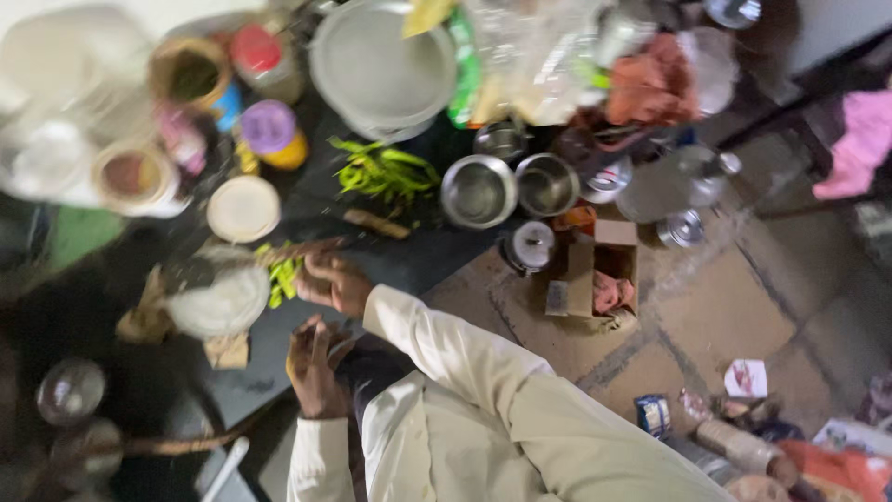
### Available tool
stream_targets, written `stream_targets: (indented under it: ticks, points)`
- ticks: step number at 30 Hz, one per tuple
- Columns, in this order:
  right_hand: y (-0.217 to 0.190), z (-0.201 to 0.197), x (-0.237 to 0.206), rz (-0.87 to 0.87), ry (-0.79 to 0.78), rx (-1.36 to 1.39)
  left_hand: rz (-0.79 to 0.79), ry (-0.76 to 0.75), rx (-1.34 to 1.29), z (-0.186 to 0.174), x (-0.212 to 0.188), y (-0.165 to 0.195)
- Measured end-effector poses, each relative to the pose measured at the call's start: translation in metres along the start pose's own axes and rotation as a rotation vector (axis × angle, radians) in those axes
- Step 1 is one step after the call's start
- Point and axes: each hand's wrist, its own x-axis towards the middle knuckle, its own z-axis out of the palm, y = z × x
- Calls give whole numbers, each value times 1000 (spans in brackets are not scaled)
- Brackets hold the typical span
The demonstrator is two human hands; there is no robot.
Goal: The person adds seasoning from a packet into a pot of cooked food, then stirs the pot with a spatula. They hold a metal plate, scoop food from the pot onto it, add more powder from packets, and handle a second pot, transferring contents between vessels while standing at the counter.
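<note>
Currently the head camera looks down on both hands over a dark counter (307,344), and the view is motion-blurred. One hand (334,282), on the arm with the cream sleeve (437,344), sits at the counter edge with its fingers curled; which of the two hands is left and which is right cannot be told with certainty from this rotated view, so it is treated as the right hand. It appears closed around the end of a thin brown stick-like item (297,251), and the grip itself is too blurred to confirm. Just beside that hand, on its far side, lies a small bunch of green chillies (282,276), touching or nearly touching the fingers. The other hand (314,370), treated as the left, is near the first, fingers loosely bent; whether it holds anything cannot be told. Beyond the chillies sits a white round bowl-like item (218,302). Further from the hands lies a larger pile of green chillies (386,172), with two steel bowls (478,191) beside it and a white lid (243,209) nearby
</note>
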Motion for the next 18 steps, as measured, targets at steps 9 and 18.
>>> stream_targets:
  ticks: [9,18]
  points:
    - [-105,-73,-133,-278,243,-623,-121,-196,131,44,0,-26]
    - [-198,-133,-249,-657,160,-407,8,-471,186,137,-5,2]
